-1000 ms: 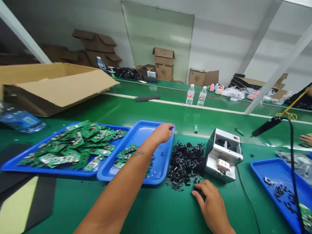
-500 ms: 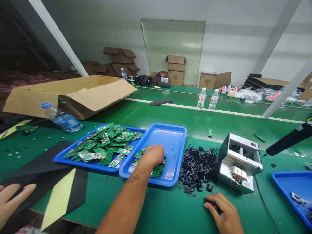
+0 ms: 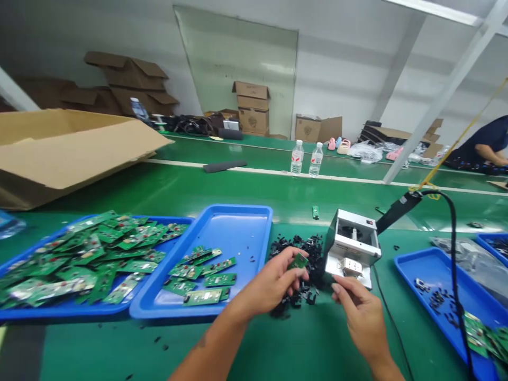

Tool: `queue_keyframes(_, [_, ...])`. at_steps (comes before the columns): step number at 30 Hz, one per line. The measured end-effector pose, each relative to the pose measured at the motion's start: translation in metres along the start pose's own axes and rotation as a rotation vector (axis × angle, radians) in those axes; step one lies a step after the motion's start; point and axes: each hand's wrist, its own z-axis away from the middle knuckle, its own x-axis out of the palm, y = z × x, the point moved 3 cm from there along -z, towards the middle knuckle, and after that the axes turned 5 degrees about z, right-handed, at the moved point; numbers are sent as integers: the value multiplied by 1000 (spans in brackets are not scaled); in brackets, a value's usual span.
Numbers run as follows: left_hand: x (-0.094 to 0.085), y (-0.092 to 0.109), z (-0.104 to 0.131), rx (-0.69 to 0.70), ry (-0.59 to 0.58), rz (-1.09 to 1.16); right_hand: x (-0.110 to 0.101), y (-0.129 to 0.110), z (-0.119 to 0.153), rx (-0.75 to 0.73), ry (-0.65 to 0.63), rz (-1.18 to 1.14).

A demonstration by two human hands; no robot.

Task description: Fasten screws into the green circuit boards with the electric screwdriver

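Note:
A small green circuit board (image 3: 298, 261) is pinched in my left hand (image 3: 278, 278), raised over the pile of black plastic pieces (image 3: 304, 299). My right hand (image 3: 357, 304) is closed, thumb against fingers, just in front of the silver machine (image 3: 351, 246); what it holds is too small to make out. Several boards lie in the middle blue tray (image 3: 238, 214) left of my hands. A heap of green boards (image 3: 95, 248) fills the blue tray at the far left.
Another blue tray (image 3: 416, 259) at the right holds boards and small parts. A black tool (image 3: 399, 211) hangs beside the machine on a yellow cord. Two water bottles (image 3: 297, 157) stand behind. A person's arm (image 3: 490, 154) shows at the far right.
My left hand has left the middle tray and moved right with a board. My right hand has risen toward the machine's front. The view has swung right.

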Motion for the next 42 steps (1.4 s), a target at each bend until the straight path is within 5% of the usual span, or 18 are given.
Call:
queue_keyframes(4, [43,-9,-1,-36,-235,16,-13,-14,-8,-35,3,37])
queue_keyframes(8, [57,-23,-2,-52,-298,-38,-15,-14,-4,-38,-74,34])
queue_keyframes(22, [59,-37,-4,-42,-259,9,-11,-4,2,143,-116,-80])
queue_keyframes(33, [56,-30,-3,26,-228,-132,-14,-4,1,100,-237,-154])
queue_keyframes(42, [61,-24,-3,73,-251,-227,-17,-1,-5,236,-209,-117])
